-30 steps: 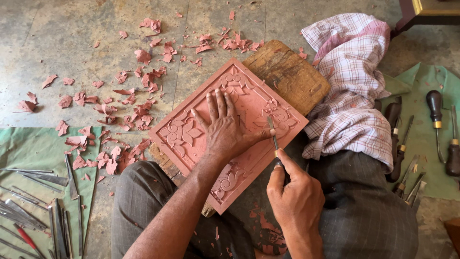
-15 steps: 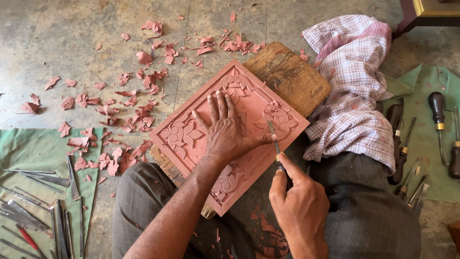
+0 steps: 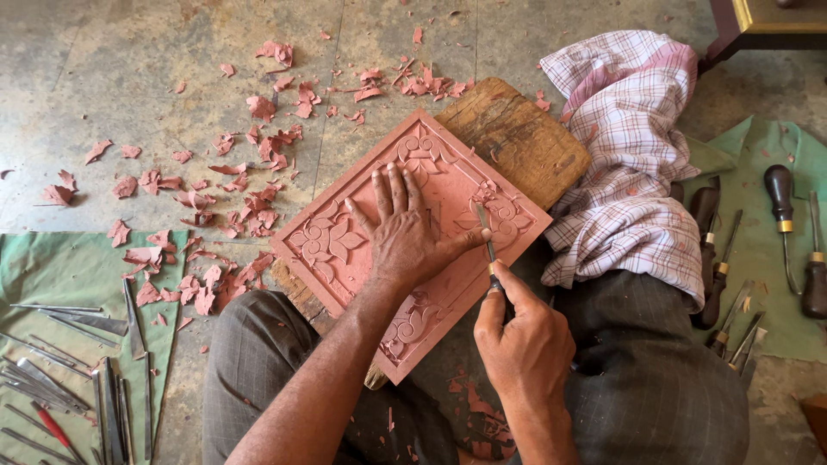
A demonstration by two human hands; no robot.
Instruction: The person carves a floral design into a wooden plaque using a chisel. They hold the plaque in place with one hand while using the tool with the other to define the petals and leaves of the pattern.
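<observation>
The right hand [image 3: 521, 344] is gripping a thin chisel [image 3: 485, 237], its tip touching the pink carved tile [image 3: 345, 237]. The left hand [image 3: 409, 237] is pressing flat, fingers spread, on the tile, which is lying on a wooden block [image 3: 525, 138] amid pink shavings [image 3: 258, 164].

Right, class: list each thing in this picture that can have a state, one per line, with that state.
Reddish carved panel: tilted on the wooden block, partly carved.
Wooden block: flat on the floor under the panel.
Left hand: flat on the panel, fingers spread.
Right hand: closed on the chisel.
Chisel: tip on the panel.
Shavings: scattered on the floor.
Checked cloth: crumpled.
</observation>
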